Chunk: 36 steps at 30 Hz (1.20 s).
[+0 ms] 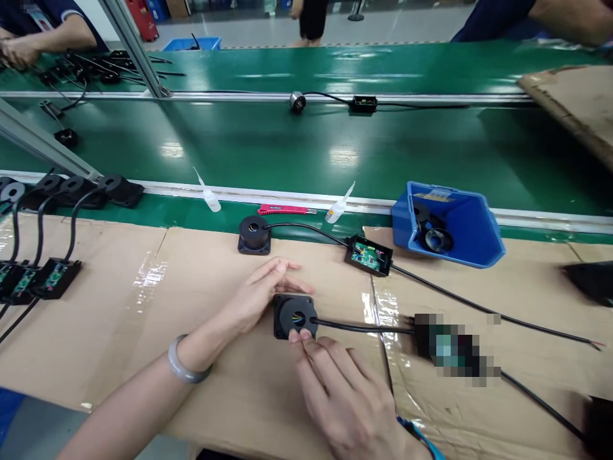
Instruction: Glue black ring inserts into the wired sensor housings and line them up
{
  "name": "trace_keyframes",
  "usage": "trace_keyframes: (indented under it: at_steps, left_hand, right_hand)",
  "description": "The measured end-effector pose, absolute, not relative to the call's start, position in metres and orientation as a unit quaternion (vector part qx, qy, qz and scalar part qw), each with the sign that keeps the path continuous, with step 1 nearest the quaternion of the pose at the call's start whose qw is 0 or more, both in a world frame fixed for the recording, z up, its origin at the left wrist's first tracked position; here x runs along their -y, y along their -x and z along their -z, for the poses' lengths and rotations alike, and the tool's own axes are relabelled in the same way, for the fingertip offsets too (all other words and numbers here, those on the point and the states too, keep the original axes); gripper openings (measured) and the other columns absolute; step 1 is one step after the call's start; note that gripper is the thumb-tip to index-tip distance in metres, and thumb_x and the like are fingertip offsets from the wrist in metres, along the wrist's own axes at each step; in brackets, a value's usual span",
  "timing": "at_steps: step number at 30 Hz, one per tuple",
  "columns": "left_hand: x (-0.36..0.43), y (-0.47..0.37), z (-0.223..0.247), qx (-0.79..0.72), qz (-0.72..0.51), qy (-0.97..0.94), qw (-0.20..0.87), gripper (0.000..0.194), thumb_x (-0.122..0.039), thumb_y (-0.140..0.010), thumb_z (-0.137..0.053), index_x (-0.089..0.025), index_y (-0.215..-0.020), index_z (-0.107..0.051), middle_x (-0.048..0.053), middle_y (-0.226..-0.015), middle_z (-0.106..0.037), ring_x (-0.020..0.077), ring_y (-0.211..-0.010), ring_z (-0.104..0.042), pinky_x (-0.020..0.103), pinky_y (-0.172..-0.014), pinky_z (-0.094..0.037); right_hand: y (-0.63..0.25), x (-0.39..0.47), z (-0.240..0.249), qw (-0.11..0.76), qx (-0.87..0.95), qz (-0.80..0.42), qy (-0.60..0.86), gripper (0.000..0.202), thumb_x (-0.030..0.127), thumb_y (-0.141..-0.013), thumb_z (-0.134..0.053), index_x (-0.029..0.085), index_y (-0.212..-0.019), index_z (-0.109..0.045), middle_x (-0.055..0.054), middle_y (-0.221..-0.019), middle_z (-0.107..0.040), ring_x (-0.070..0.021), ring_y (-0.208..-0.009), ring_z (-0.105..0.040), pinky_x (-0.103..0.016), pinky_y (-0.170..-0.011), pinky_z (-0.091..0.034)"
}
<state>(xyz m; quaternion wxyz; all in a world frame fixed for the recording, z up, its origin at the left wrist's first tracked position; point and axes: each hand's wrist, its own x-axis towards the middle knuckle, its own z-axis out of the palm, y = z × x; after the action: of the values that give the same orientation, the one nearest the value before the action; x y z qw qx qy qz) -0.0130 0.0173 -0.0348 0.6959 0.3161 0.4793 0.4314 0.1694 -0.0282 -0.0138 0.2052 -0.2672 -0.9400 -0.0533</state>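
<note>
On the cardboard in front of me lies a black round housing (286,315) with a square base; coloured wires show in its centre hole. My right hand (342,390) pinches the near rim of this housing with its fingertips. Beside its far left corner is my left hand (258,291), fingers stretched out and holding nothing. A black cable (359,328) runs right from the housing to a box (450,348) that is pixelated. Farther back, a second round housing (254,234) is wired to an open black box (368,255) with a green circuit board.
Behind are a red cutter knife (285,209), a white dropper bottle (209,197), another bottle (339,204) and a blue bin (447,223) holding black parts. Several wired units (57,278) stand at left. Beyond the rail runs a green belt (249,147); a co-worker's hands (22,51) are far left.
</note>
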Motion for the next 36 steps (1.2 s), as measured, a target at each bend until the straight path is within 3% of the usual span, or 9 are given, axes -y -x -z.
trace_keyframes:
  at_steps: [3,5,11,19,22,27,31,34,36]
  left_hand:
    - [-0.017,0.026,0.034,-0.398,-0.403,-0.361,0.741,0.040,-0.045,-0.085,-0.070,-0.017,-0.112,-0.063,0.012,-0.111,-0.075,0.0224,-0.106,-0.068,0.032,-0.093,-0.049]
    - [-0.016,0.031,0.031,-0.373,-0.359,-0.427,0.742,0.037,-0.040,-0.083,-0.073,-0.016,-0.111,-0.068,0.012,-0.117,-0.072,0.0226,-0.108,-0.066,0.030,-0.092,-0.049]
    - [-0.009,0.027,0.025,-0.417,-0.343,-0.468,0.700,0.029,-0.036,-0.088,-0.066,-0.015,-0.107,-0.074,0.007,-0.098,-0.073,0.0168,-0.085,-0.064,0.025,-0.077,-0.048]
    - [-0.004,0.024,0.039,-0.445,-0.371,-0.526,0.623,0.033,-0.038,-0.087,-0.061,-0.015,-0.106,-0.073,0.009,-0.104,-0.073,0.0214,-0.093,-0.065,0.029,-0.083,-0.049]
    - [-0.007,0.027,0.042,-0.438,-0.366,-0.562,0.599,0.034,-0.038,-0.088,-0.058,-0.014,-0.108,-0.072,0.011,-0.105,-0.074,0.0227,-0.094,-0.067,0.031,-0.084,-0.051]
    - [-0.007,0.029,0.042,-0.430,-0.365,-0.641,0.520,0.032,-0.032,-0.090,-0.054,-0.014,-0.107,-0.073,0.012,-0.108,-0.074,0.0261,-0.101,-0.068,0.037,-0.090,-0.053]
    - [0.008,0.027,0.037,-0.467,-0.399,-0.693,0.377,0.030,-0.027,-0.096,-0.048,-0.018,-0.109,-0.073,0.013,-0.117,-0.068,0.0263,-0.116,-0.062,0.044,-0.105,-0.047]
    - [0.021,0.027,0.036,-0.451,-0.392,-0.745,0.296,0.024,-0.029,-0.095,-0.053,-0.020,-0.107,-0.073,0.013,-0.116,-0.067,0.0262,-0.111,-0.064,0.043,-0.101,-0.052]
    - [0.027,0.028,0.038,-0.423,-0.366,-0.801,0.213,0.024,-0.030,-0.094,-0.057,-0.019,-0.110,-0.072,0.015,-0.120,-0.066,0.0282,-0.114,-0.064,0.043,-0.099,-0.055]
  right_hand:
    - [-0.170,0.026,0.018,0.245,0.929,0.028,0.277,0.031,0.003,-0.091,-0.044,0.004,-0.110,-0.069,-0.012,-0.092,-0.070,-0.0228,-0.084,-0.056,-0.035,-0.073,-0.039]
    - [-0.169,0.025,0.019,0.256,0.924,0.013,0.284,0.032,0.002,-0.092,-0.042,0.005,-0.108,-0.069,-0.010,-0.087,-0.069,-0.0211,-0.080,-0.054,-0.034,-0.072,-0.037]
    - [-0.164,0.023,0.019,0.247,0.924,0.019,0.291,0.028,0.005,-0.096,-0.041,0.009,-0.101,-0.068,-0.005,-0.077,-0.063,-0.0165,-0.066,-0.048,-0.033,-0.063,-0.031]
    - [-0.152,0.021,0.025,0.274,0.912,0.103,0.286,0.032,0.006,-0.097,-0.035,0.010,-0.103,-0.066,-0.003,-0.071,-0.062,-0.0147,-0.057,-0.050,-0.032,-0.056,-0.033]
    - [-0.161,0.023,0.027,0.269,0.914,0.085,0.290,0.033,0.006,-0.095,-0.036,0.011,-0.113,-0.064,-0.005,-0.081,-0.067,-0.0156,-0.064,-0.058,-0.031,-0.057,-0.039]
    - [-0.181,0.027,0.030,0.272,0.906,-0.047,0.319,0.032,0.009,-0.095,-0.044,0.020,-0.120,-0.061,-0.005,-0.102,-0.071,-0.0172,-0.091,-0.069,-0.029,-0.073,-0.054]
    - [-0.180,0.033,0.036,0.275,0.904,-0.039,0.325,0.040,0.005,-0.091,-0.042,0.017,-0.126,-0.058,-0.009,-0.110,-0.071,-0.0210,-0.093,-0.071,-0.033,-0.072,-0.058]
    - [-0.178,0.039,0.038,0.259,0.905,-0.050,0.335,0.050,0.001,-0.084,-0.040,0.014,-0.129,-0.057,-0.012,-0.114,-0.071,-0.0236,-0.090,-0.072,-0.036,-0.069,-0.060]
    - [-0.181,0.040,0.034,0.258,0.900,-0.108,0.333,0.054,0.000,-0.082,-0.040,0.016,-0.131,-0.057,-0.012,-0.124,-0.068,-0.0235,-0.101,-0.071,-0.037,-0.079,-0.061]
